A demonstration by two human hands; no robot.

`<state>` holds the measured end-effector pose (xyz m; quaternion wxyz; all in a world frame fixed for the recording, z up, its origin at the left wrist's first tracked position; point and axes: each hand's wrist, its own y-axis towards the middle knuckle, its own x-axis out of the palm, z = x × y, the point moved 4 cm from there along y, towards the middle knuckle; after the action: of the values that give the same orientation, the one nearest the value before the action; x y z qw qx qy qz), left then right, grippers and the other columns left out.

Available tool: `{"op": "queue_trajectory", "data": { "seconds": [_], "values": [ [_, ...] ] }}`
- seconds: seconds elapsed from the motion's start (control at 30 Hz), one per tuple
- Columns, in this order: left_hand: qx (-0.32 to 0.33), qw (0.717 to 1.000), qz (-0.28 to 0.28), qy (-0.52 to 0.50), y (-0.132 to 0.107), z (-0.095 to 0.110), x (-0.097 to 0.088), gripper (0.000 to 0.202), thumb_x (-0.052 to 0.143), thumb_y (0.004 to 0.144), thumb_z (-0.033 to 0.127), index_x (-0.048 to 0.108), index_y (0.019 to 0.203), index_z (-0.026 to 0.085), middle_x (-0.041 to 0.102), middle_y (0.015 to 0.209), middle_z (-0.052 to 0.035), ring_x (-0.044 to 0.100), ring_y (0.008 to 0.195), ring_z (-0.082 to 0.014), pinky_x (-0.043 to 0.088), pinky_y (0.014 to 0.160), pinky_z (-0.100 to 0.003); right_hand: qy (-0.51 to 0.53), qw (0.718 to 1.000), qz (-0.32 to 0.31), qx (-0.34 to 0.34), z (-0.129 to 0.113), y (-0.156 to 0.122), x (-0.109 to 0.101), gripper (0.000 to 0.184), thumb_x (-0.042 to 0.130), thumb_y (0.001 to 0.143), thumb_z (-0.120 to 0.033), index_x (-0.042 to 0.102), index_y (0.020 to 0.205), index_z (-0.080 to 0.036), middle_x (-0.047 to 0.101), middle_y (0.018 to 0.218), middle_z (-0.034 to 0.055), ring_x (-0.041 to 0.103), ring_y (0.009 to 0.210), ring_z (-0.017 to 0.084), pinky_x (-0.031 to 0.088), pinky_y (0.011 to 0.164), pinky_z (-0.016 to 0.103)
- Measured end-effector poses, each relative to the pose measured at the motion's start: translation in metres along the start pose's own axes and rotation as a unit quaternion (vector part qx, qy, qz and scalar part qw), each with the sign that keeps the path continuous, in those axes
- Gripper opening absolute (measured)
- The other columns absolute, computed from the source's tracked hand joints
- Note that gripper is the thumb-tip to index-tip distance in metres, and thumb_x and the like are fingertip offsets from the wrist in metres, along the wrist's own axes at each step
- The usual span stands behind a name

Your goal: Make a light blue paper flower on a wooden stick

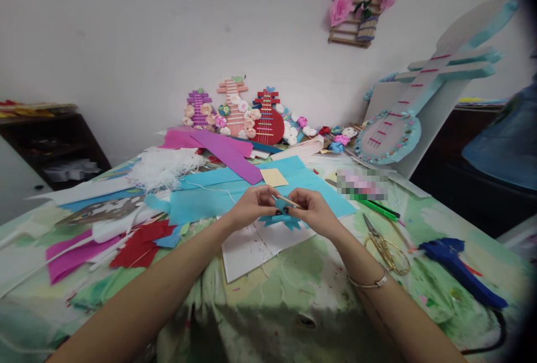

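My left hand [254, 204] pinches a blue crepe paper piece [289, 223] with jagged, petal-like points. My right hand [314, 212] is closed on the other side of the same paper. A thin wooden stick [288, 201] runs between the fingers of both hands, lying along the paper's upper edge. Both thumbs, with dark nails, press on the paper from the near side. Beneath the hands are a white sheet [243, 254] and large blue crepe paper [201, 204]. Just beyond lies a small cream paper square [274, 177].
On the right lie gold-handled scissors [386, 248], a blue glue gun [461, 270] with a cord and a green pen [380, 210]. Purple paper [230, 156], white shredded fibre [168, 167] and red paper [140, 244] spread leftward. Decorated lute-shaped crafts [268, 122] line the wall.
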<state>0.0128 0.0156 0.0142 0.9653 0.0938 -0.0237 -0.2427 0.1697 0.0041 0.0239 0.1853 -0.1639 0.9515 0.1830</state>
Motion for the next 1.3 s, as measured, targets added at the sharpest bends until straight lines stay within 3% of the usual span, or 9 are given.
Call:
{"op": "queue_trajectory", "data": {
  "seconds": [0.2,0.37,0.47,0.6,0.77,1.13,1.3],
  "values": [
    [0.000,1.000,0.003,0.001,0.000,0.001,0.001,0.036,0.079,0.058,0.030,0.061,0.083,0.009,0.065,0.069,-0.0043,0.059,0.060,-0.0112,0.043,0.057,-0.021,-0.002,1.000,0.007,-0.011,-0.001,0.000,0.000,0.017,0.061,0.066,-0.024,0.051,0.078,-0.016,0.048,0.062,-0.0043,0.040,0.053,0.007,0.031,0.049,0.018],
    [0.017,1.000,0.012,-0.005,0.000,0.004,0.005,0.032,0.078,0.058,0.029,0.063,0.078,0.009,0.066,0.071,-0.0043,0.060,0.062,-0.0116,0.045,0.060,-0.022,-0.086,0.996,0.014,-0.022,-0.003,-0.001,0.002,0.017,0.062,0.069,-0.028,0.052,0.078,-0.018,0.050,0.058,-0.0054,0.041,0.051,0.007,0.030,0.048,0.019],
    [0.019,0.999,0.031,0.008,0.000,0.004,0.003,0.029,0.077,0.059,0.029,0.065,0.076,0.009,0.067,0.070,-0.0045,0.059,0.062,-0.0116,0.045,0.060,-0.023,-0.170,0.983,0.026,-0.065,-0.009,-0.002,-0.002,0.018,0.057,0.076,-0.035,0.057,0.084,-0.018,0.058,0.067,-0.0019,0.043,0.052,0.008,0.032,0.051,0.021],
    [0.019,0.998,0.058,0.008,0.000,0.004,-0.001,0.026,0.077,0.059,0.027,0.067,0.074,0.009,0.066,0.067,-0.0040,0.059,0.061,-0.0118,0.045,0.061,-0.023,-0.244,0.961,0.033,-0.124,-0.014,-0.005,-0.004,0.027,0.041,0.088,-0.027,0.062,0.103,-0.022,0.068,0.090,0.0044,0.058,0.074,0.014,0.040,0.067,0.025],
    [0.014,0.997,0.076,0.004,0.000,0.005,-0.003,0.023,0.078,0.056,0.024,0.068,0.072,0.010,0.067,0.064,-0.0030,0.059,0.060,-0.0122,0.046,0.061,-0.023,-0.335,0.931,0.075,-0.128,-0.013,-0.008,-0.002,0.029,0.042,0.088,-0.026,0.066,0.105,-0.024,0.070,0.087,0.0061,0.062,0.079,0.017,0.041,0.069,0.027],
    [0.010,0.998,0.055,0.005,-0.002,0.006,0.000,0.027,0.078,0.057,0.026,0.070,0.078,0.011,0.068,0.069,-0.0040,0.059,0.062,-0.0123,0.047,0.061,-0.023,-0.337,0.925,0.091,-0.149,-0.011,-0.008,-0.003,0.031,0.041,0.089,-0.022,0.067,0.106,-0.025,0.071,0.095,0.0039,0.063,0.083,0.017,0.044,0.072,0.026],
    [0.048,0.993,0.093,0.046,-0.002,0.009,-0.005,0.029,0.067,0.070,0.038,0.071,0.068,0.009,0.064,0.058,-0.0039,0.053,0.055,-0.0110,0.043,0.057,-0.023,-0.368,0.911,0.104,-0.155,-0.015,-0.009,0.001,0.030,0.042,0.089,-0.023,0.068,0.104,-0.024,0.071,0.082,0.0049,0.061,0.071,0.015,0.041,0.063,0.025]
  ]
}}
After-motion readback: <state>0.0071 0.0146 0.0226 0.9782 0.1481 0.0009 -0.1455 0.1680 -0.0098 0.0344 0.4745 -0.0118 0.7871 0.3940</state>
